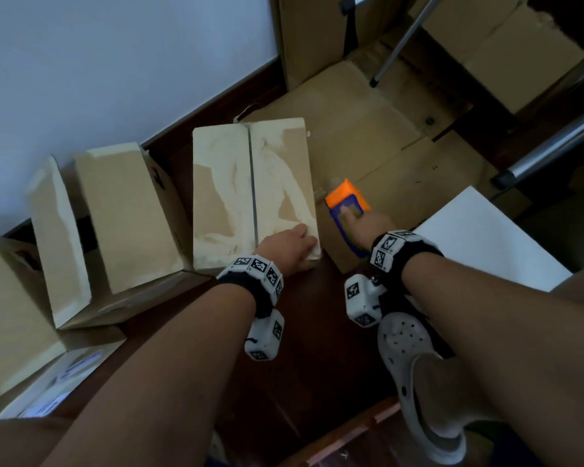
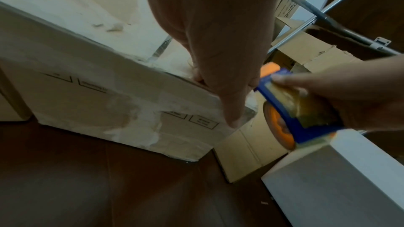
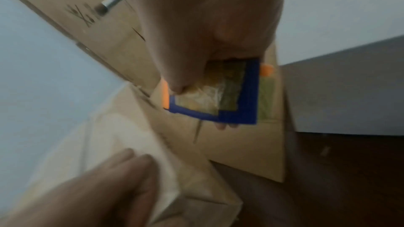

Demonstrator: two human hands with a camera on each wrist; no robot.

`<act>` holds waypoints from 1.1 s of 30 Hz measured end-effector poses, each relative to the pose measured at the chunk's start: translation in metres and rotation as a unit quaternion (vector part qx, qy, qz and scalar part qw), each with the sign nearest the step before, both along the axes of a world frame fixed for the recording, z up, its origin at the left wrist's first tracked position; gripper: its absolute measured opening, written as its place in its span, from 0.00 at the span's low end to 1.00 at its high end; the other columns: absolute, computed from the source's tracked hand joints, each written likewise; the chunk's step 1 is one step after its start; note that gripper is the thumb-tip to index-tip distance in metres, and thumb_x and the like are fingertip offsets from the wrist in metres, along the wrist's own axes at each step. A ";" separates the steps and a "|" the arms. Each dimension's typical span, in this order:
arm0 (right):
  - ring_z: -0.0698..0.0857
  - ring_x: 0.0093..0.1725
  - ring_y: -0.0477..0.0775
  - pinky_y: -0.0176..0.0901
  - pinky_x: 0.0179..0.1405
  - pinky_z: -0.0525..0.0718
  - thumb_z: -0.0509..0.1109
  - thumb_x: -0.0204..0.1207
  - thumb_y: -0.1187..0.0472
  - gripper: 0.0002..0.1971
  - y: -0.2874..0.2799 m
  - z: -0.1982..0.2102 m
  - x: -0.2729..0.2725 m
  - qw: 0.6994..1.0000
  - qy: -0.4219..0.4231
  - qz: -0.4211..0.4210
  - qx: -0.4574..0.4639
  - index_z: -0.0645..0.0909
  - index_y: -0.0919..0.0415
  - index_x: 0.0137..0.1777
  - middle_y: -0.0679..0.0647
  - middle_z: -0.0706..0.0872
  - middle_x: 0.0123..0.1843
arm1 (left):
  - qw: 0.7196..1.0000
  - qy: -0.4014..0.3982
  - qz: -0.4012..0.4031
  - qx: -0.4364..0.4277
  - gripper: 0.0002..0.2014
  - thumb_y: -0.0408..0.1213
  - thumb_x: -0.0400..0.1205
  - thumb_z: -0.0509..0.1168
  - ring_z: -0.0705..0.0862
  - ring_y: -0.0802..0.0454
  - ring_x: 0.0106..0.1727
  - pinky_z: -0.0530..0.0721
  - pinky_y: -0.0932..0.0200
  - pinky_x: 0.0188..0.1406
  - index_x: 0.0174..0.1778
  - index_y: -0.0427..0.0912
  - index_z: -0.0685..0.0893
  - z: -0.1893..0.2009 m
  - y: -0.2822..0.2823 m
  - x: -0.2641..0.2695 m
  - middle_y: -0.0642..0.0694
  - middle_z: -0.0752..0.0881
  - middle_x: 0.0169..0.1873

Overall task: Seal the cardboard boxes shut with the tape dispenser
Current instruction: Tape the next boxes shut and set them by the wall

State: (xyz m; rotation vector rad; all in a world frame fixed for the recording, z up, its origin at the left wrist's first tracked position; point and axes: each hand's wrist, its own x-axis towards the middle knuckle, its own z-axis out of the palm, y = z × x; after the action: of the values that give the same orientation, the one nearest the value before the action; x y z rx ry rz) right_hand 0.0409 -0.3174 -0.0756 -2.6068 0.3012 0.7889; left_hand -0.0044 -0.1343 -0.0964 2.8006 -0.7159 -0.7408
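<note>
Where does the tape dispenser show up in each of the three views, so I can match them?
Head: tape dispenser right of centre, gripped by the right hand.
Left wrist: right of centre, beside the box corner.
Right wrist: centre, under the hand.
Shared landmark: the box that the left hand rests on.

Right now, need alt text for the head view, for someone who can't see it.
Left hand rests on the near corner of a closed cardboard box on a dark floor; right hand grips an orange-and-blue tape dispenser just right of it. More boxes line the wall.
</note>
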 end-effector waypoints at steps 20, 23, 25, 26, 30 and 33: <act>0.68 0.74 0.57 0.60 0.78 0.55 0.66 0.79 0.56 0.19 0.098 0.043 0.002 0.909 -0.206 0.362 0.027 0.72 0.54 0.69 0.53 0.76 0.70 | 0.949 -0.080 0.298 -0.063 0.10 0.41 0.85 0.59 0.83 0.43 0.53 0.81 0.47 0.53 0.53 0.41 0.84 0.036 0.137 -0.042 0.43 0.84 0.52; 0.74 0.66 0.58 0.52 0.64 0.70 0.64 0.77 0.64 0.17 0.076 0.046 -0.013 0.897 -0.323 0.297 0.058 0.75 0.56 0.65 0.54 0.77 0.66 | 0.966 -0.116 0.220 -0.072 0.10 0.38 0.84 0.60 0.82 0.44 0.56 0.82 0.48 0.53 0.56 0.43 0.85 0.032 0.129 -0.050 0.44 0.82 0.55; 0.76 0.59 0.61 0.52 0.55 0.76 0.63 0.74 0.71 0.16 0.056 0.039 -0.025 0.900 -0.308 0.301 0.062 0.79 0.59 0.60 0.58 0.78 0.59 | 0.972 -0.131 0.172 -0.091 0.10 0.36 0.83 0.61 0.81 0.45 0.58 0.82 0.49 0.55 0.56 0.43 0.85 0.033 0.121 -0.053 0.45 0.82 0.56; 0.76 0.60 0.61 0.53 0.57 0.77 0.63 0.74 0.73 0.17 0.048 0.032 -0.031 0.905 -0.265 0.326 0.062 0.80 0.60 0.60 0.59 0.78 0.59 | 0.975 -0.131 0.149 -0.097 0.10 0.36 0.83 0.61 0.81 0.45 0.59 0.81 0.49 0.57 0.57 0.42 0.86 0.035 0.117 -0.053 0.45 0.82 0.57; 0.73 0.69 0.57 0.47 0.67 0.76 0.64 0.74 0.72 0.26 0.031 0.018 -0.053 0.889 -0.169 0.425 0.030 0.75 0.58 0.73 0.54 0.74 0.69 | 0.994 -0.084 0.051 -0.041 0.19 0.36 0.83 0.61 0.74 0.49 0.71 0.74 0.50 0.70 0.71 0.48 0.79 0.040 0.101 -0.048 0.50 0.79 0.70; 0.65 0.79 0.54 0.47 0.76 0.68 0.64 0.77 0.68 0.32 0.035 0.017 -0.065 0.866 -0.145 0.478 -0.007 0.63 0.58 0.81 0.53 0.62 0.82 | 0.999 -0.031 -0.009 0.026 0.31 0.31 0.82 0.60 0.60 0.52 0.82 0.57 0.60 0.79 0.83 0.48 0.62 0.036 0.088 -0.055 0.52 0.61 0.82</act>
State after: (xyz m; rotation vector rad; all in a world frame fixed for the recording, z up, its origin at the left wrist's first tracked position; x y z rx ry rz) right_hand -0.0236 -0.2822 -0.0590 -2.7506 -1.1577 0.6204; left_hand -0.0592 -0.0465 -0.0602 2.8799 -0.7423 -0.6892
